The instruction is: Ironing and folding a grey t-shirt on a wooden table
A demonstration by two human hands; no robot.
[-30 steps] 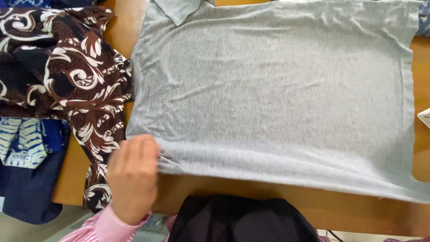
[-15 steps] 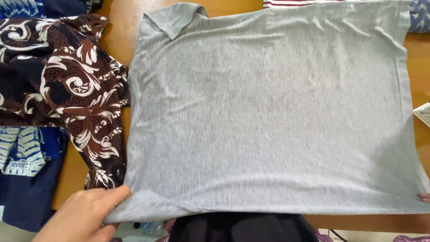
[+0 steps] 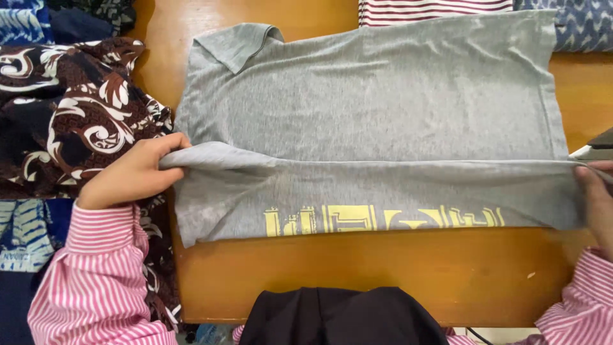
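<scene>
Your near hem is no longer flat: half a second ago the grey t-shirt [image 3: 383,102] lies fully spread on the counter [image 3: 332,275], with your hands pinching its two near corners. Now that edge is lifted and carried partway up the body, so a long band is turned over and shows yellow print [image 3: 383,219] on the underside. Read: the first lengthwise fold is in progress, not yet laid down, since the raised edge is taut between your hands.

Left to right:
- Far left, a pile of brown and white patterned cloth [image 3: 70,108] sits just beside the shirt, with blue patterned fabric [image 3: 22,230] below it. Both loose on the counter.
- Your left hand [image 3: 131,172] has its grip closed on the shirt's left corner, fingers curled over the folded edge, touching the brown cloth's edge.
- The shirt lies centre counter, one sleeve [image 3: 239,45] flipped over at the top left.
- Top right, a red and white striped fabric [image 3: 434,9] and a blue patterned one [image 3: 584,25] lie under or behind the shirt's far edge.
- Your right hand [image 3: 597,201] is at the frame edge, grip closed on the right end of the folded edge; only partly visible.

Containers: none in view. No bin, basket or box; everything lies straight on the counter.
</scene>
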